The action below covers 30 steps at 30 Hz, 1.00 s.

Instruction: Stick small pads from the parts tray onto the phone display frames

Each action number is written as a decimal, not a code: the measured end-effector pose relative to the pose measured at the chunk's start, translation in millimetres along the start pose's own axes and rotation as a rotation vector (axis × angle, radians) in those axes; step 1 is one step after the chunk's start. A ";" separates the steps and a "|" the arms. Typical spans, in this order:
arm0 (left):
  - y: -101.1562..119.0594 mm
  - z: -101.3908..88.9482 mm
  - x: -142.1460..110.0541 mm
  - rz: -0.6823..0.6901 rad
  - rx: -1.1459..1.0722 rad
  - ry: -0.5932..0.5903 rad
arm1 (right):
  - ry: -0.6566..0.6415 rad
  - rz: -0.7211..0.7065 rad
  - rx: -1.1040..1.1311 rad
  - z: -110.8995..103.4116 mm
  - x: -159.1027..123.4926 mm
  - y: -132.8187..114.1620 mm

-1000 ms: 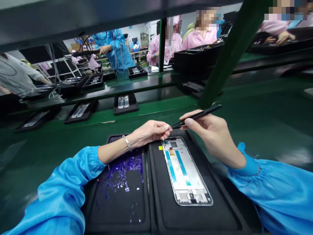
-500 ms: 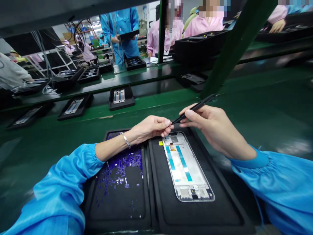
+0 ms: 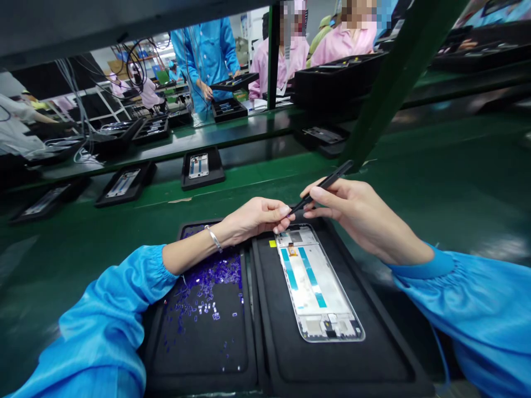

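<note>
My right hand (image 3: 352, 213) grips black tweezers (image 3: 327, 181), their tips pointing down-left to the fingertips of my left hand (image 3: 265, 216). That left hand is closed in a pinch on a tiny purple-edged piece, mostly hidden between thumb and finger. Below both hands lies a silver phone frame (image 3: 315, 309) with blue strips, face up on a black foam tray (image 3: 286, 359). Under my left forearm is a second black tray (image 3: 199, 359), scattered with many small purple-edged pieces (image 3: 219, 271).
Farther back on the green bench (image 3: 244, 190), several black trays hold phone frames, one of them a small tray (image 3: 203, 179). A green post (image 3: 385, 83) slants down at the right. Across the bench, a person in blue (image 3: 205, 55) holds a tray.
The tweezers and my right hand have shifted slightly left and down, with the tips still at my left fingertips. Across the bench, the person in blue has lowered and tilted a tray.
</note>
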State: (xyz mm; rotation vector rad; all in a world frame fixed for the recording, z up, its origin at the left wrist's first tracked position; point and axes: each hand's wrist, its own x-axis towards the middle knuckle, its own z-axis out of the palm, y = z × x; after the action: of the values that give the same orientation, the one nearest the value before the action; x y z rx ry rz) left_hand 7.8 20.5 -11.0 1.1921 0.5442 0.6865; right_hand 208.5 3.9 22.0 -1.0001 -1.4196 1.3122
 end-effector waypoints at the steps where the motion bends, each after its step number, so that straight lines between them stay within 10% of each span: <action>1: 0.1 -0.2 0.0 0.002 0.006 -0.001 | -0.005 0.002 0.002 -0.4 0.3 0.2; 16: 13.5 3.6 -8.5 0.081 0.373 0.093 | 0.084 -0.104 -0.019 -5.9 2.5 -2.3; 22: 7.2 64.6 -67.1 0.303 1.451 -0.333 | 0.131 -0.149 -0.110 -13.6 11.4 9.6; 30: -27.7 88.4 -82.8 0.483 1.788 -0.222 | 0.030 -0.154 -0.305 -7.3 3.8 20.3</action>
State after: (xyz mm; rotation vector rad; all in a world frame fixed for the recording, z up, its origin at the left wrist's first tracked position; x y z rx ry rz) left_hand 19.2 -103.2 -10.0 3.0981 0.6520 0.3091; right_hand 214.1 11.3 2.2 -1.0781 -1.6718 0.9837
